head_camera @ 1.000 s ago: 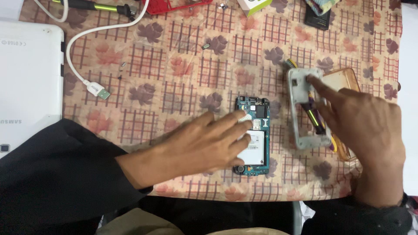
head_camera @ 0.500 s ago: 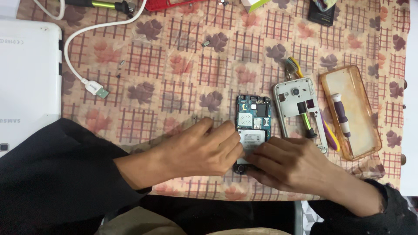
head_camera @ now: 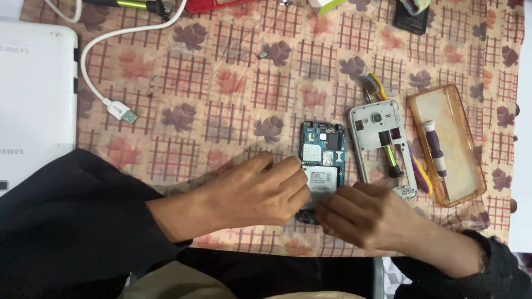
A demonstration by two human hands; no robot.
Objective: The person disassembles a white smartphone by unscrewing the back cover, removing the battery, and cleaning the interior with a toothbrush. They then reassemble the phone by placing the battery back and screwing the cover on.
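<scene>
Low in the middle of the frame, the opened phone with its blue-green circuit board bare (head_camera: 322, 160) lies flat on the checked, flower-printed cloth of the table (head_camera: 233, 88). The left hand (head_camera: 260, 191) pinches its lower left edge; the right hand (head_camera: 368, 213) curls its fingers (head_camera: 332, 206) on the bottom end. Better to press lightly, pads off the board. A silver label patch sits on the board.

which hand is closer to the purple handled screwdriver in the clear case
Right. The right hand lies just left of and below the purple-handled screwdriver; the left hand sits farther left, beyond the opened phone.
</scene>
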